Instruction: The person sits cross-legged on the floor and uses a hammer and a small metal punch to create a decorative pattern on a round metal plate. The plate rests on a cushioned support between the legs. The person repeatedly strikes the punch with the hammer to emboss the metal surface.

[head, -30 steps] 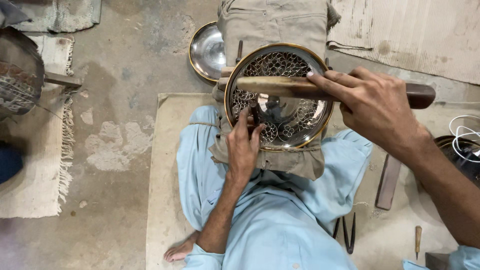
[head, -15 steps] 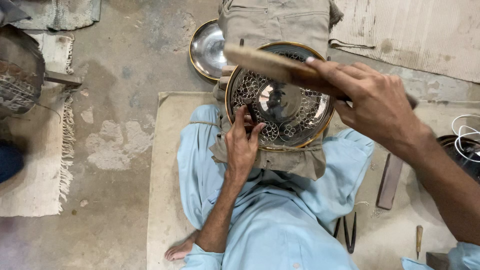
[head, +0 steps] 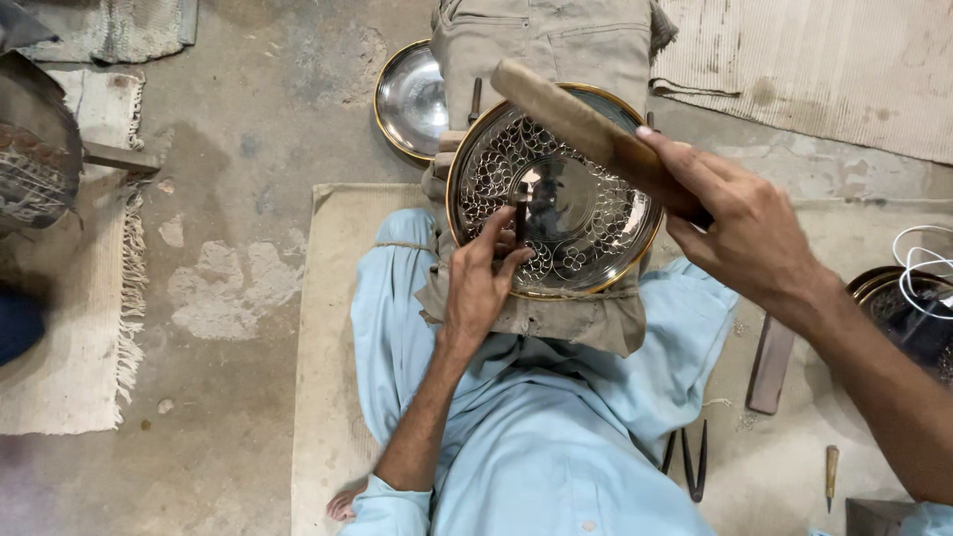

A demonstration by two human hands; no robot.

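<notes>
A round metal plate [head: 586,203] with a gold rim and pierced lattice pattern rests on a cloth-covered block [head: 556,318] over my lap. My left hand [head: 483,280] pinches a small dark chisel [head: 519,216] upright against the plate's patterned lower left part. Above the plate, my right hand [head: 740,223] grips a long wooden mallet stick [head: 571,114], which is raised and angled up to the left.
A second shiny gold-rimmed plate [head: 405,99] lies on the concrete floor behind. A folded beige cloth [head: 541,45] lies beyond the block. Metal dividers [head: 692,462], a wooden bar [head: 770,362] and a small awl [head: 831,471] lie on the mat at right. Rugs lie at left.
My right hand has swung the wooden stick from lying level across the plate to tilted upward at its left end. My left hand keeps the chisel on the plate.
</notes>
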